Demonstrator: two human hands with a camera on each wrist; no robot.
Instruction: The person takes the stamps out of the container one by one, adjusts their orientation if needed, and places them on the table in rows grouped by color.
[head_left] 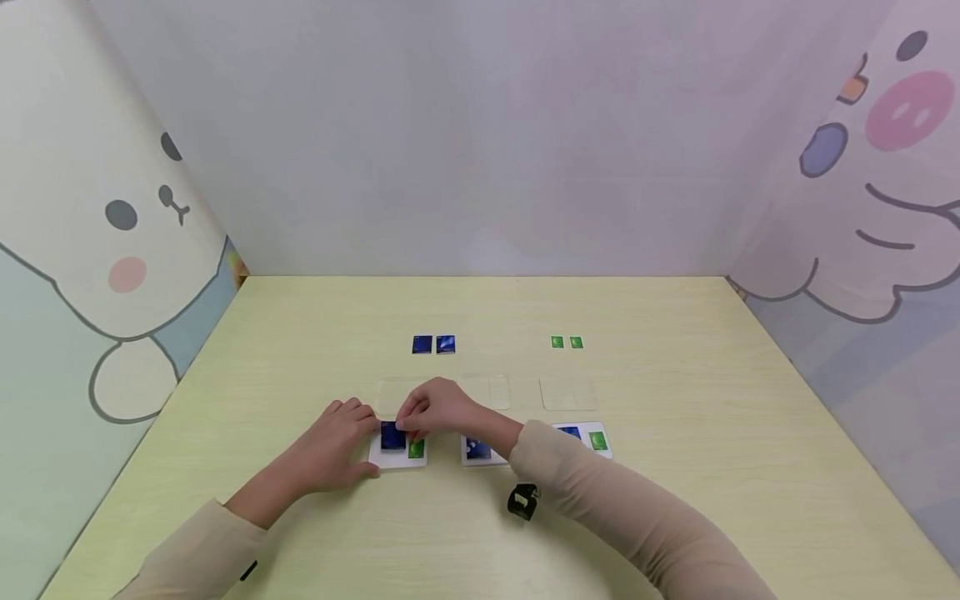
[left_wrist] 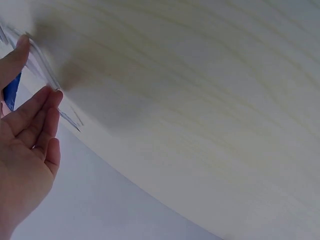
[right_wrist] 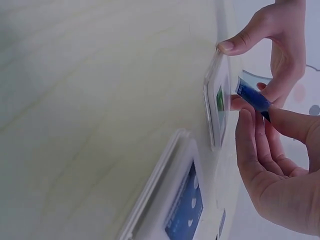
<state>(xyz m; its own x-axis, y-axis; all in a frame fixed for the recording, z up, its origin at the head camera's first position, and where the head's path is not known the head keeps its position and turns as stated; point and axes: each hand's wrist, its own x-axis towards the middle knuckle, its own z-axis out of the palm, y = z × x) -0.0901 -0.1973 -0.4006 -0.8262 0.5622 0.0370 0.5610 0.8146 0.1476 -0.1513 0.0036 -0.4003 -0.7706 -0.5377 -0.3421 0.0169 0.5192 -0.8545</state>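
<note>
My right hand pinches a thin, slightly bent blue square piece between thumb and fingertips, over the left side of a flat white case. A small green rectangle lies on that case's right part. At the case's left end, my left hand holds its edges, thumb at the near edge and fingers at the far one. The right wrist view has the blue piece tilted above the case, apart from its face. Only part of my left hand is in the left wrist view.
A middle white case bears a blue square; another, at right, bears blue and green pieces. Clear plates lie behind the cases. Two blue squares and two green pieces lie further back. A black object is beside my right sleeve.
</note>
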